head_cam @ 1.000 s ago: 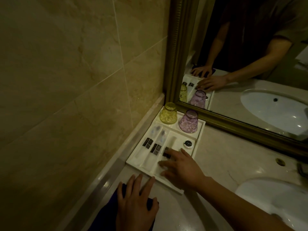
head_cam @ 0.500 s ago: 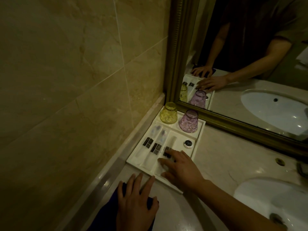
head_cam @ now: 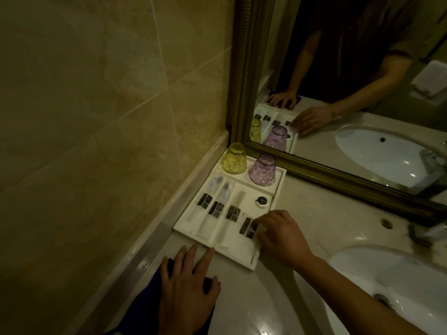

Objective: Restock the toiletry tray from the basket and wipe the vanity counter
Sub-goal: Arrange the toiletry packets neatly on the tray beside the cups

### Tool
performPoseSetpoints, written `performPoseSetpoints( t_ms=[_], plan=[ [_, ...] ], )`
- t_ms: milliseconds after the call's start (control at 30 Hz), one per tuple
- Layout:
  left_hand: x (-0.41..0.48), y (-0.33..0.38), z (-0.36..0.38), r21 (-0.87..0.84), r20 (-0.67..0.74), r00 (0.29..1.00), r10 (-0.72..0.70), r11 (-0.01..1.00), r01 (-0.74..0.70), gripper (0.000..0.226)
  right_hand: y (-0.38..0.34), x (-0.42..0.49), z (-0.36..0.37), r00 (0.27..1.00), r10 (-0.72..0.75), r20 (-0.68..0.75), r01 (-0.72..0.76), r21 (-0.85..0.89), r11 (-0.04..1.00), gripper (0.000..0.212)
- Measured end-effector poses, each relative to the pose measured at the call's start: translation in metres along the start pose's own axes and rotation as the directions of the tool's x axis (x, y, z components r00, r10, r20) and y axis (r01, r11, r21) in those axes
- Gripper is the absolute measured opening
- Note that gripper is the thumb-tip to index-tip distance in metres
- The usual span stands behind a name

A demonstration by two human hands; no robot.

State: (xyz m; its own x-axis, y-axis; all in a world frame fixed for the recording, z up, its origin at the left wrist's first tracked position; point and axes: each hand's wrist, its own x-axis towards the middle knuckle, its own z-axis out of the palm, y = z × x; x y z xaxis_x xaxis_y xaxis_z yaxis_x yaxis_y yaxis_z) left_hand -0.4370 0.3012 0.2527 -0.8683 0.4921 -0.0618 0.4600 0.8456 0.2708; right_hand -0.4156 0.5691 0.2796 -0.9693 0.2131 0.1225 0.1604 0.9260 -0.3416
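A white toiletry tray [head_cam: 279, 187] sits in the counter's left corner against the wall. In its slots lie several clear wrapped toiletry packets with dark labels [head_cam: 216, 210]. The rightmost packet [head_cam: 249, 228] is under the fingertips of my right hand [head_cam: 280, 235], which rests at the tray's right edge. A small round black-lidded item [head_cam: 262, 201] sits in a right compartment. My left hand [head_cam: 186, 291] lies flat, fingers spread, on a dark blue cloth [head_cam: 142, 308] on the counter just in front of the tray.
A yellow glass [head_cam: 234, 162] and a purple glass [head_cam: 262, 169] stand upside down at the tray's far end. A gold-framed mirror [head_cam: 338, 175] runs behind. A white sink basin [head_cam: 387, 281] lies to the right, a faucet [head_cam: 428, 230] at the far right.
My right hand has slid rightward toward the tray's right edge, drawing the rightmost packet with it. The left hand stays on the cloth.
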Motion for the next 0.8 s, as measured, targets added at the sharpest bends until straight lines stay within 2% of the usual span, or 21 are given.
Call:
performPoseSetpoints(
  t_ms=[67,167,233,600,800],
  plan=[
    [0.000,0.001,0.000,-0.003,0.000,1.000,-0.002,1.000,0.002,0.065,-0.003,-0.006,0.001,0.998,-0.045,0.048,0.047,-0.026,0.999,0.036],
    [0.000,0.001,-0.002,-0.006,-0.001,1.000,-0.001,1.000,0.001,0.064,-0.008,-0.008,0.003,0.996,-0.005,0.087,0.009,-0.037,0.999,0.056],
    [0.000,0.001,-0.002,0.008,0.002,1.000,0.001,1.000,-0.001,0.064,-0.011,-0.007,0.005,0.995,0.018,0.094,-0.014,-0.042,0.999,0.060],
    [0.000,0.003,-0.004,0.009,0.010,1.000,-0.013,1.000,0.013,0.065,-0.011,-0.001,0.004,0.991,-0.030,0.133,0.025,0.042,0.999,0.037],
    [0.000,0.002,-0.003,-0.024,0.028,1.000,-0.008,1.000,0.009,0.067,-0.007,0.008,0.009,0.998,-0.016,0.059,0.016,-0.004,1.000,0.027]
  ],
)
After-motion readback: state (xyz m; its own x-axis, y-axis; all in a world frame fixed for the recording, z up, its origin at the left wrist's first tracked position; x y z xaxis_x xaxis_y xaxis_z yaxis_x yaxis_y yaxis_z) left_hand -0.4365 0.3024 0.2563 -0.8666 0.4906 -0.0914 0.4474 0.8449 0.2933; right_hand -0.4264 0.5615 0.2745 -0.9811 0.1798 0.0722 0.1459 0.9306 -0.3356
